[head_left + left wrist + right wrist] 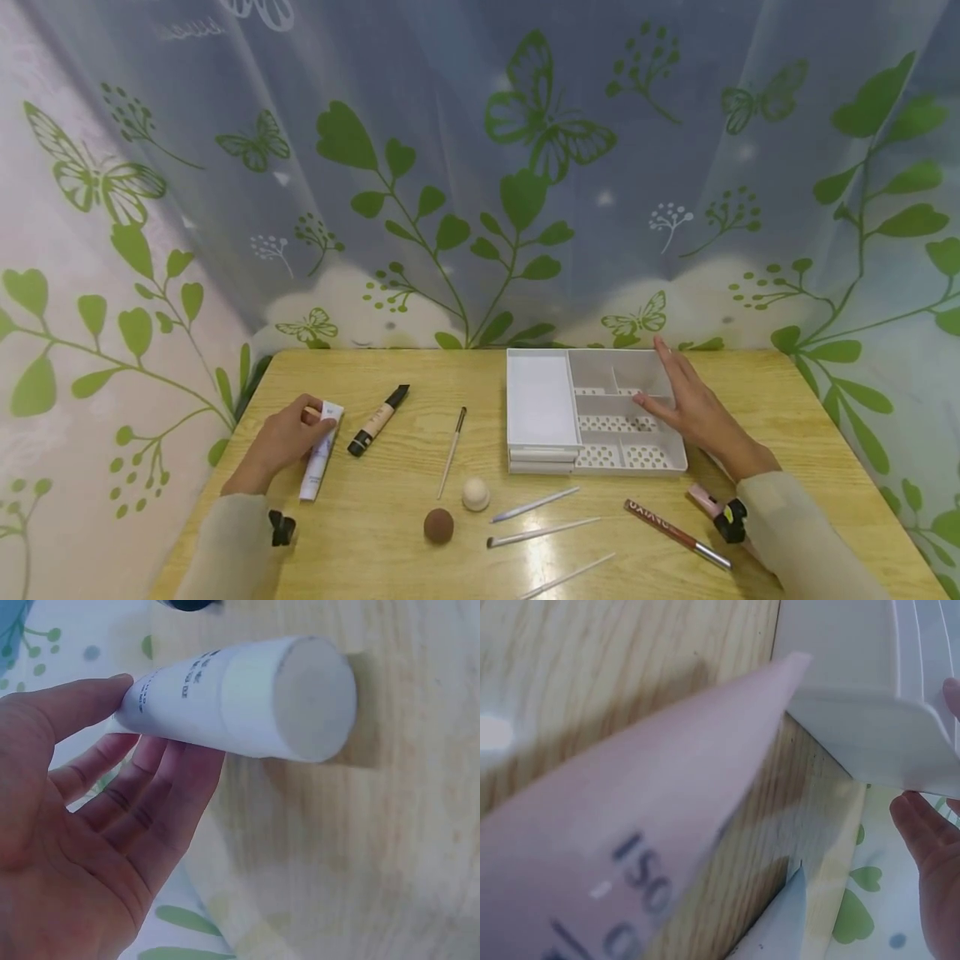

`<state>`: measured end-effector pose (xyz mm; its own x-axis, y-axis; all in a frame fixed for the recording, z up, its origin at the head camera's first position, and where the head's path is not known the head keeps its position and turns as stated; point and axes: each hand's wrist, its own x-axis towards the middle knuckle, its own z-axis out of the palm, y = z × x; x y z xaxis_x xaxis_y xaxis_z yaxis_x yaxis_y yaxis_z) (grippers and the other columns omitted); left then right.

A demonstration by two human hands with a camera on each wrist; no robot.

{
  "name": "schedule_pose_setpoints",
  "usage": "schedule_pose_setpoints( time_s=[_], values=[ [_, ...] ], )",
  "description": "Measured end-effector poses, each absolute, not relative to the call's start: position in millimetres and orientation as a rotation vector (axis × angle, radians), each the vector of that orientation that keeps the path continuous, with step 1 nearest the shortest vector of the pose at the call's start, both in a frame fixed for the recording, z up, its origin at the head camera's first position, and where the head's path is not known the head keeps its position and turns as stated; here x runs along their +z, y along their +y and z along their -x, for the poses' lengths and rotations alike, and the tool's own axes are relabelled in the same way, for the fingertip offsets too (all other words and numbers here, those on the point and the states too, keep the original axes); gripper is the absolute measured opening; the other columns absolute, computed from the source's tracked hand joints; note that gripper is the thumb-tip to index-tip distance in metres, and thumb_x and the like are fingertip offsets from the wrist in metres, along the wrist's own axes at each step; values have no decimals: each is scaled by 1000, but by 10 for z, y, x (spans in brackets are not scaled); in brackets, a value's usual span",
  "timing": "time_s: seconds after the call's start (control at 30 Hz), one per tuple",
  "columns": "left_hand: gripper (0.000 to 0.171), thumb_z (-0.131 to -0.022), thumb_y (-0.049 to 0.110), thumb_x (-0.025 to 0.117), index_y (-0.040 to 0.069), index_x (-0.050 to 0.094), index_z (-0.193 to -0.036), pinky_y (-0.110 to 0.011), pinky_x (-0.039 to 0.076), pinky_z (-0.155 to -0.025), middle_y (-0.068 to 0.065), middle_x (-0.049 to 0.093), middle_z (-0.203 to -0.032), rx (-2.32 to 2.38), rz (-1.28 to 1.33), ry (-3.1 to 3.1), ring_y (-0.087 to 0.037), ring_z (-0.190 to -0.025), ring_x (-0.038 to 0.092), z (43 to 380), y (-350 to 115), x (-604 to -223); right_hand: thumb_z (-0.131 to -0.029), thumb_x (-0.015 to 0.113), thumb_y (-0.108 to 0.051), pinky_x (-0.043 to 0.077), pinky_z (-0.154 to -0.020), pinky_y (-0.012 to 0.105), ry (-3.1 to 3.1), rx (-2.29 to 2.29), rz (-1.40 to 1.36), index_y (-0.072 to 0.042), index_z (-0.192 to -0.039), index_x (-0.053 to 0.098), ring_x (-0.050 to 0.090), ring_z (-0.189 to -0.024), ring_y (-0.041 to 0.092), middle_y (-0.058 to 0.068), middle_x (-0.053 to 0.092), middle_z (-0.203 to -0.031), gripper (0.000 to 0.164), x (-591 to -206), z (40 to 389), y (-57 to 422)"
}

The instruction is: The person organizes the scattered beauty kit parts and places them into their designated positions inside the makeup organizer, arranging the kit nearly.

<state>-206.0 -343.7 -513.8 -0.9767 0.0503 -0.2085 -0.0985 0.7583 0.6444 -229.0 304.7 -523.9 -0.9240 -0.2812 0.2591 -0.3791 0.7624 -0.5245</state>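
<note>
In the head view I have the left hand (288,435) at the left side of the worktop (465,379), its thumb and fingers pinching the white tube (320,458). The tube slants from their grip toward the near side: the flat end sits between the fingers, and the capped end points near, clear of them. Just to the right of it I see a black-capped tube (378,422), and farther right a dark-tipped brush (452,454). Near the middle lie a cream ball (476,494) and a brown ball (438,527), with three slim sticks (543,532) to their right. The right hand (697,408) is over the right edge of the white organizer (647,457), thumb and forefinger spread apart. A reddish pen (671,531) and a pink tube (705,500) lie on the near side of it, the pink one partly behind the wrist camera (730,522).

In my left wrist view the thumb lies along one side of the white tube and the other fingers along the opposite side, toward the flat end. The round cap faces me, beyond the fingertips; I cannot tell whether it touches the worktop.

In my right wrist view the pink tube fills the near left. Fingertips show at the right, on both sides of the organizer's wall; I cannot tell how firmly they touch it. A pale pointed end (776,930) shows low in the middle.
</note>
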Motion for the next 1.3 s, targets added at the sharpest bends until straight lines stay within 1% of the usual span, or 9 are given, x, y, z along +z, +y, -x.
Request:
schedule_pose_setpoints(
  time_s=[0.13, 0.23, 0.37, 0.57, 0.7, 0.8, 0.93, 1.1, 1.3],
  values=[
    [50, -111, 31, 65, -2, 51, -145, -37, 64, -67, -30, 65, -128, 1064, 14, 2751, -20, -80, 69, 2064, -3383, -5055, -102, 79, -30, 36, -116, 81, -2820, 879, -522, -6, -176, 6, 34, -152, 61, 36, 29, -169, 107, -5240, 2307, 3078],
    [51, -112, 32, 64, -1, 50, -149, -38, 66, -72, -32, 62, -134, 1079, -13, 2772, -24, -90, 72, 2081, -3318, -4983, -103, 78, -31, 34, -117, 81, -2833, 875, -520, -7, -176, 5, 32, -154, 60, 35, 27, -171, 106, -5249, 2314, 3096],
    [52, -112, 32, 64, 0, 50, -150, -40, 67, -75, -29, 63, -135, 1094, -53, 2821, -29, -101, 72, 2146, -3222, -4861, -104, 76, -31, 33, -117, 81, -2845, 879, -513, -7, -176, 4, 31, -155, 60, 36, 25, -171, 104, -5252, 2323, 3106],
    [53, -112, 33, 64, 2, 51, -152, -47, 67, -78, -26, 63, -134, 1149, -83, 2885, -28, -98, 69, 2252, -3085, -4663, -106, 74, -34, 34, -116, 82, -2858, 890, -504, -9, -176, 2, 31, -154, 61, 36, 24, -171, 103, -5247, 2321, 3115],
    [54, -112, 34, 64, 3, 50, -154, -40, 67, -75, -24, 63, -134, 1205, -119, 2885, -28, -97, 68, 2285, -2980, -4538, -106, 73, -34, 35, -116, 82, -2869, 900, -495, -10, -176, 2, 31, -154, 62, 35, 23, -172, 103, -5258, 2313, 3117],
    [55, -112, 36, 64, 4, 50, -155, -34, 66, -75, -23, 63, -135, 1238, -149, 2881, -29, -101, 68, 2288, -2895, -4443, -106, 73, -34, 35, -116, 82, -2870, 893, -493, -9, -176, 2, 31, -154, 62, 35, 23, -173, 103, -5268, 2313, 3111],
    [55, -111, 37, 64, 6, 50, -155, -36, 67, -78, -21, 63, -136, 1280, -199, 2877, -32, -106, 68, 2301, -2778, -4339, -106, 73, -35, 34, -116, 82, -2874, 880, -489, -9, -176, 2, 31, -153, 62, 36, 23, -172, 103, -5264, 2309, 3104],
    [53, -111, 36, 65, 7, 51, -154, -39, 68, -80, -19, 63, -135, 1327, -224, 2863, -32, -107, 66, 2342, -2652, -4234, -106, 73, -34, 34, -117, 82, -2870, 881, -498, -8, -176, 2, 30, -154, 62, 36, 23, -172, 103, -5242, 2295, 3098],
    [51, -111, 31, 66, 6, 52, -152, -39, 68, -80, -19, 64, -134, 1369, -274, 2850, -33, -109, 67, 2381, -2510, -4159, -106, 73, -34, 34, -117, 81, -2866, 885, -491, -11, -176, 3, 30, -155, 61, 34, 22, -174, 102, -5237, 2284, 3079]
  ],
)
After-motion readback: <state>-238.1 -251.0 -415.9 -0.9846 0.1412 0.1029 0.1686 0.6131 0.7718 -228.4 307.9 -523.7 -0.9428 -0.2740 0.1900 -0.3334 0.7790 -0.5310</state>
